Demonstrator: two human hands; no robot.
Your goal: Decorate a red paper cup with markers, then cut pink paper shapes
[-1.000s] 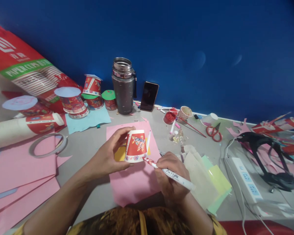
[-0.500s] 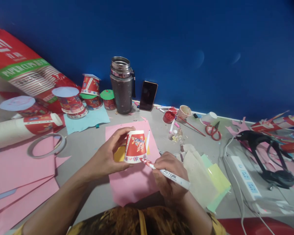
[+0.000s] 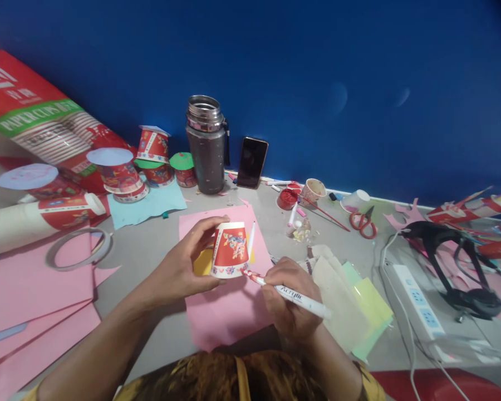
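Observation:
A red and white paper cup (image 3: 230, 249) is in my left hand (image 3: 194, 259), gripped between thumb and fingers over the pink sheet (image 3: 217, 323). The cup's wide rim faces down and shows a band of small flowers. My right hand (image 3: 294, 295) is closed round a white acrylic marker (image 3: 303, 301), whose red tip is at the lower right edge of the cup. Behind the cup lie a yellow piece (image 3: 203, 263) and a thin white pen (image 3: 251, 236), partly hidden.
Decorated cups (image 3: 119, 172), a dark flask (image 3: 206, 150) and a phone (image 3: 253, 162) stand at the back. Tape (image 3: 52, 253) lies left; red paint (image 3: 287, 199), scissors (image 3: 363, 223), a power strip (image 3: 417, 303) and a black frame (image 3: 471, 303) are on the right.
The marker tip has moved slightly right along the cup's lower edge, and its back end has dropped a little. My left hand still holds the cup, almost unmoved.

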